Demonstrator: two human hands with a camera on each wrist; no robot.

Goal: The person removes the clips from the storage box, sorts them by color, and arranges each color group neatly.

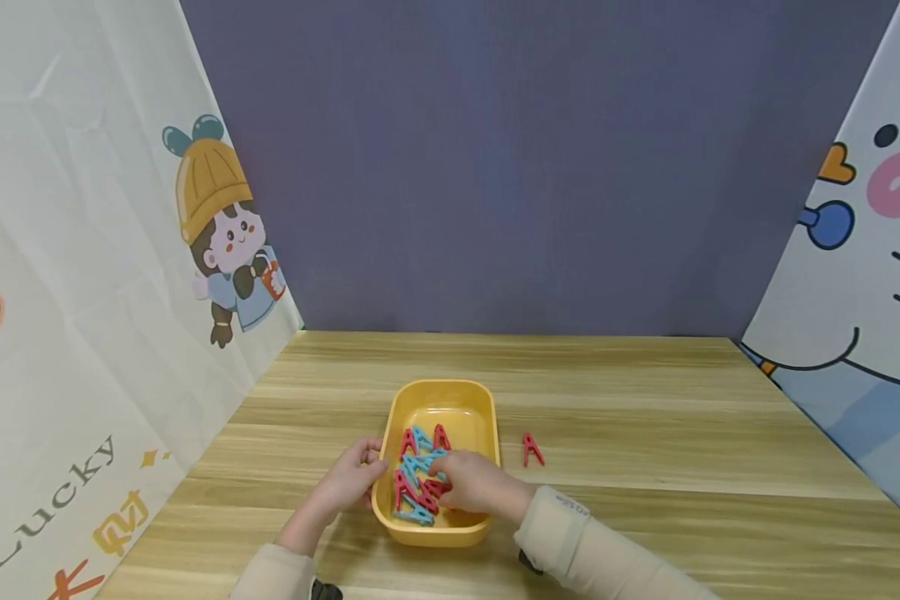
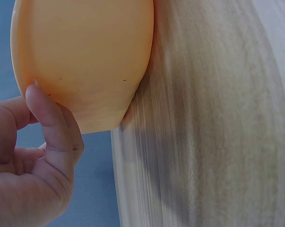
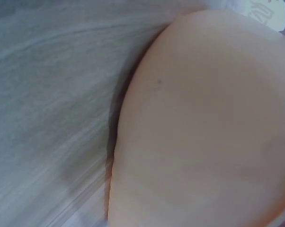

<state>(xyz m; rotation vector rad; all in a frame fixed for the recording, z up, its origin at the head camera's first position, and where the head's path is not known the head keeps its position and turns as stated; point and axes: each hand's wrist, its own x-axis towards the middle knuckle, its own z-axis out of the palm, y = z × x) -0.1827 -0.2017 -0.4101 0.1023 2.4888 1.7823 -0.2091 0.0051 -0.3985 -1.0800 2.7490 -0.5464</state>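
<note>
A yellow plastic bin (image 1: pixel 460 537) stands on the table, with several red and light-blue clothespins (image 1: pixel 418 464) heaped along its left side. My left hand (image 1: pixel 352 477) grips the bin's left rim. In the left wrist view, the thumb and fingers of this left hand (image 2: pixel 48 146) pinch the edge of the bin (image 2: pixel 93 52). My right hand (image 1: pixel 476 483) reaches over the right rim into the bin, its fingertips down at the pile. Whether they hold a clothespin I cannot tell. The right wrist view shows the bin's outer wall (image 3: pixel 199 123), and the right hand is hidden there.
A single red clothespin (image 1: pixel 531 450) lies on the wooden table (image 1: pixel 645 417), right of the bin. A dark panel (image 1: pixel 510 167) rises behind the table. Printed sheets with cartoon figures stand on the left (image 1: pixel 82 250) and right (image 1: pixel 855 275).
</note>
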